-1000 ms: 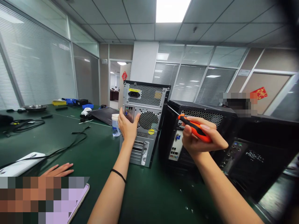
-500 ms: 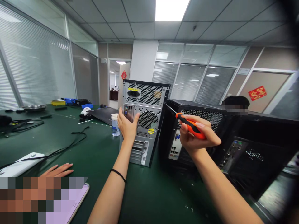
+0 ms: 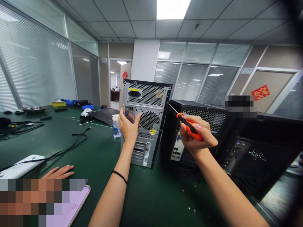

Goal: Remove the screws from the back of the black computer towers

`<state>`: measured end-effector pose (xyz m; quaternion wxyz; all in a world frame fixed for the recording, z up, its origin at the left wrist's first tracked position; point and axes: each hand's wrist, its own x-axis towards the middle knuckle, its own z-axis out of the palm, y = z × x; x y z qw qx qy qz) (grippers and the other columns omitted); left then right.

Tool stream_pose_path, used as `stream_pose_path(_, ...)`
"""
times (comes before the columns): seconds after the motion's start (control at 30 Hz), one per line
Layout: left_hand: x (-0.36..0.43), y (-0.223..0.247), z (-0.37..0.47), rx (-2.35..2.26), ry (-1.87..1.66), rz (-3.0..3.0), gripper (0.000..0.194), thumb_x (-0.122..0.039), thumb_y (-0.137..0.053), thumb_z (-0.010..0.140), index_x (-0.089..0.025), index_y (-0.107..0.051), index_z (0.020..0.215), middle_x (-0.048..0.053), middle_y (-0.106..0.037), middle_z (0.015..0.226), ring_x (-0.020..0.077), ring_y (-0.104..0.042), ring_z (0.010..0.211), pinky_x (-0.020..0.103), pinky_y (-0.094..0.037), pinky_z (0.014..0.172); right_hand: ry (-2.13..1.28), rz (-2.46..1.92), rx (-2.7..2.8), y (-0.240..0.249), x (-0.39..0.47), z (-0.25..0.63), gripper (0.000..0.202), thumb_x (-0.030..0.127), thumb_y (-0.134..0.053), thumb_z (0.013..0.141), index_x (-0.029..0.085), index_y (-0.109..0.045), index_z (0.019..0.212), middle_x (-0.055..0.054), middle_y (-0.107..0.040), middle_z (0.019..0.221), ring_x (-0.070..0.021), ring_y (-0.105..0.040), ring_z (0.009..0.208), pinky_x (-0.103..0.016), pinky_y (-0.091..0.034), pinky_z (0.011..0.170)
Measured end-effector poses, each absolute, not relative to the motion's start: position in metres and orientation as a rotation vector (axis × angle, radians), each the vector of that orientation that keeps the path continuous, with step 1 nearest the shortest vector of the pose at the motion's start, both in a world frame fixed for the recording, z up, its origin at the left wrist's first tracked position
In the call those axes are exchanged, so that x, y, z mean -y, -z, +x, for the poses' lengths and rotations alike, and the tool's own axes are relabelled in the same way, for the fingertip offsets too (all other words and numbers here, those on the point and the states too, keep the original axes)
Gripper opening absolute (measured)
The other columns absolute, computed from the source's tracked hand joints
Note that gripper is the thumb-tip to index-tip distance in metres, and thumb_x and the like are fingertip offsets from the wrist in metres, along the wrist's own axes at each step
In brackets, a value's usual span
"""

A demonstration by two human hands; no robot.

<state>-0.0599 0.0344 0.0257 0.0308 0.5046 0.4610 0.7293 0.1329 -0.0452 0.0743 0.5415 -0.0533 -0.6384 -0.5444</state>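
A silver-backed computer case (image 3: 151, 146) stands upright on the green table, its rear panel facing me. My left hand (image 3: 129, 126) grips its left edge, with the fingers along the side and the thumb on the back near the fan grille. In my right hand (image 3: 201, 135) is an orange and black screwdriver (image 3: 190, 126). Its thin shaft points up and left, the tip close to the case's right edge; whether it touches a screw there I cannot tell. Several small screws (image 3: 189, 208) lie on the table below my right forearm.
A black computer case (image 3: 165, 138) stands just right, another dark case (image 3: 272, 151) beyond it. A plastic bottle (image 3: 116, 127) is behind my left hand. Another person's hand (image 3: 59, 171) rests beside a phone (image 3: 81, 197). Cables (image 3: 68, 148) cross the table (image 3: 99, 164) at left.
The right hand and screwdriver have shifted slightly left, the tip staying near the case's right edge. The left hand keeps its place on the case.
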Motion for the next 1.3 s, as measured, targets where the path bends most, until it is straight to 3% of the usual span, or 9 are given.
stream_pose_path(0.2, -0.035, -0.026, -0.059, -1.431, -2.249, 1.556, 0.082, -0.048, -0.07, 0.07, -0.01, -0.035, 0.134, 0.021, -0.048, 0.133, 0.0307, -0.043, 0.126, 0.045, -0.033, 0.107, 1.345, -0.176, 1.573, -0.075, 0.044, 0.135, 0.033, 0.016, -0.057, 0.083, 0.026, -0.033, 0.104, -0.004, -0.057, 0.098, -0.0143, -0.063, 0.076, -0.028, -0.055, 0.054)
stream_pose_path(0.73, -0.027, -0.029, -0.054, -1.562, -2.321, 1.542, 0.083, -0.052, -0.065, 0.072, -0.014, -0.033, 0.138, 0.02, -0.044, 0.135, 0.0341, -0.038, 0.127, 0.051, -0.029, 0.106, 1.374, -0.025, 1.635, -0.075, 0.046, 0.133, 0.033, 0.006, -0.061, 0.077, 0.023, -0.04, 0.097, -0.007, -0.061, 0.106, -0.0163, -0.063, 0.084, -0.03, -0.056, 0.055)
stream_pose_path(0.8, -0.017, -0.033, -0.05, -1.583, -2.455, 1.63, 0.076, -0.049, -0.063, 0.075, -0.014, -0.037, 0.137, 0.019, -0.04, 0.138, 0.0336, -0.034, 0.129, 0.049, -0.025, 0.108, 1.373, -0.029, 1.639, -0.075, 0.048, 0.132, 0.032, 0.006, -0.061, 0.077, 0.023, -0.041, 0.096, -0.008, -0.061, 0.106, -0.0165, -0.063, 0.083, -0.029, -0.055, 0.054)
stream_pose_path(0.87, -0.007, -0.037, -0.043, -1.494, -2.533, 1.82, 0.06, -0.043, -0.061, 0.079, -0.016, -0.047, 0.131, 0.015, -0.046, 0.133, 0.0305, -0.038, 0.124, 0.046, -0.026, 0.106, 1.368, -0.043, 1.64, -0.076, 0.049, 0.132, 0.03, 0.006, -0.06, 0.078, 0.022, -0.042, 0.095, -0.008, -0.061, 0.105, -0.0165, -0.063, 0.082, -0.028, -0.054, 0.053)
stream_pose_path(1.0, -0.002, -0.049, -0.023, -1.241, -2.459, 2.125, 0.028, -0.036, -0.057, 0.085, -0.024, -0.063, 0.109, 0.006, -0.066, 0.098, 0.0228, -0.054, 0.097, 0.039, -0.036, 0.091, 1.364, -0.036, 1.651, -0.078, 0.049, 0.133, 0.029, 0.006, -0.06, 0.077, 0.021, -0.043, 0.094, -0.009, -0.061, 0.107, -0.0172, -0.063, 0.084, -0.029, -0.055, 0.054)
stream_pose_path(1.13, -0.014, -0.064, -0.003, -1.004, -2.346, 2.306, 0.029, -0.035, -0.056, 0.086, -0.021, -0.061, 0.111, 0.003, -0.068, 0.088, 0.0184, -0.056, 0.085, 0.033, -0.037, 0.08, 1.333, -0.032, 1.669, -0.078, 0.047, 0.135, 0.032, 0.004, -0.063, 0.074, 0.021, -0.044, 0.094, -0.01, -0.062, 0.107, -0.0186, -0.063, 0.087, -0.031, -0.055, 0.058)
stream_pose_path(1.3, -0.022, -0.077, 0.005, -0.989, -2.382, 2.303, 0.023, -0.034, -0.053, 0.089, -0.023, -0.064, 0.105, 0.002, -0.068, 0.087, 0.0174, -0.055, 0.083, 0.032, -0.035, 0.078, 1.343, -0.072, 1.66, -0.08, 0.046, 0.135, 0.031, 0.007, -0.061, 0.078, 0.023, -0.043, 0.098, -0.008, -0.062, 0.104, -0.0168, -0.063, 0.084, -0.031, -0.055, 0.057)
